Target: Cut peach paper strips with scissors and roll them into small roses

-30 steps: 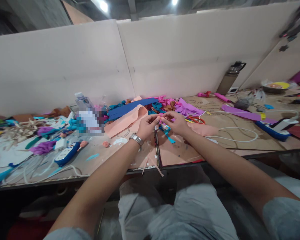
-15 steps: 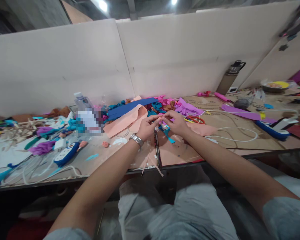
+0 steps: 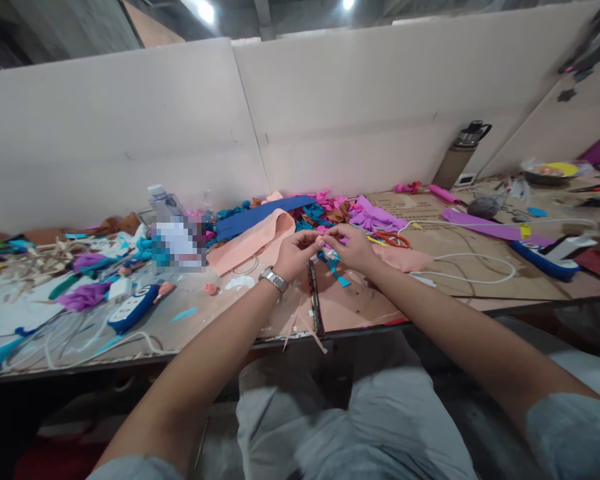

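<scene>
My left hand (image 3: 294, 253), with a metal watch (image 3: 273, 279) on its wrist, and my right hand (image 3: 354, 245) meet above the middle of the worktable (image 3: 365, 303). Their fingertips pinch a small pink piece (image 3: 321, 238) between them; it is too small to name for sure. Just under the hands lie a teal scrap (image 3: 337, 268) and a dark strip (image 3: 313, 297) that runs toward the table's front edge. A peach foam sheet (image 3: 253, 241) lies just left of my left hand.
Coloured foam scraps (image 3: 330, 208) are heaped at the back. Orange scissors (image 3: 393, 239) and a white cable (image 3: 473, 275) lie to the right, with a blue glue gun (image 3: 547, 259) and a metal flask (image 3: 461, 156) farther right. Another blue glue gun (image 3: 134, 307) and a plastic bottle (image 3: 169, 212) are at the left.
Both hands stay together in the same spot; only the fingers shift slightly around the small pink piece.
</scene>
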`<action>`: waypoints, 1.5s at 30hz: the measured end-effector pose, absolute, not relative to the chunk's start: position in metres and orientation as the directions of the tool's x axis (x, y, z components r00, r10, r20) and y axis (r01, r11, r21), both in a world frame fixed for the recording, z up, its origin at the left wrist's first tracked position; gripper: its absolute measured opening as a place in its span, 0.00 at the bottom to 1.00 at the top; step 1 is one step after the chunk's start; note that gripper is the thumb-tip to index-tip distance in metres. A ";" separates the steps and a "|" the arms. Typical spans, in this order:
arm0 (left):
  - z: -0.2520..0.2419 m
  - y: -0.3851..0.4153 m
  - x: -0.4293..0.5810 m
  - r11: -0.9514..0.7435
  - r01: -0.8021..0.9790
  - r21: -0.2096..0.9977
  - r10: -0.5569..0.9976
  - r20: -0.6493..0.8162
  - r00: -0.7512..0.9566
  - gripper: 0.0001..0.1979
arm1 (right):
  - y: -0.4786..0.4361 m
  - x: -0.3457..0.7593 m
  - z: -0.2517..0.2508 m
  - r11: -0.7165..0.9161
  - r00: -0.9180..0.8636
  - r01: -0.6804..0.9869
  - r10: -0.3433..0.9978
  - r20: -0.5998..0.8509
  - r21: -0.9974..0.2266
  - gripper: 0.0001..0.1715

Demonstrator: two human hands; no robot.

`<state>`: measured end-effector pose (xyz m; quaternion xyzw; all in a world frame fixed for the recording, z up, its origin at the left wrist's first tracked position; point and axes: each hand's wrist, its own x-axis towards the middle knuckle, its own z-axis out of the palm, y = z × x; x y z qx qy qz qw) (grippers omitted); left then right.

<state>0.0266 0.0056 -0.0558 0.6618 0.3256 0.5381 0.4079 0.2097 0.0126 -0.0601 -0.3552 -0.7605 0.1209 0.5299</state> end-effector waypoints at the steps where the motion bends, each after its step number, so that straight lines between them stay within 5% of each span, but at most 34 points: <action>1: -0.056 0.006 0.027 -0.457 -0.018 0.889 0.868 0.450 0.210 0.18 | 0.013 0.210 -0.060 0.715 -0.183 0.416 0.671 0.719 -0.562 0.10; 17: -0.054 0.007 0.026 -0.394 -0.119 0.911 0.899 0.409 0.157 0.21 | 0.009 0.214 -0.055 0.732 -0.223 0.440 0.650 0.727 -0.520 0.17; 37: -0.055 0.006 0.026 -0.458 -0.059 0.887 0.866 0.460 0.197 0.19 | 0.010 0.215 -0.053 0.782 -0.294 0.468 0.577 0.762 -0.412 0.16; 45: -0.054 0.004 0.027 -0.439 -0.025 0.898 0.884 0.437 0.168 0.20 | 0.006 0.213 -0.051 0.742 -0.236 0.491 0.618 0.750 -0.457 0.14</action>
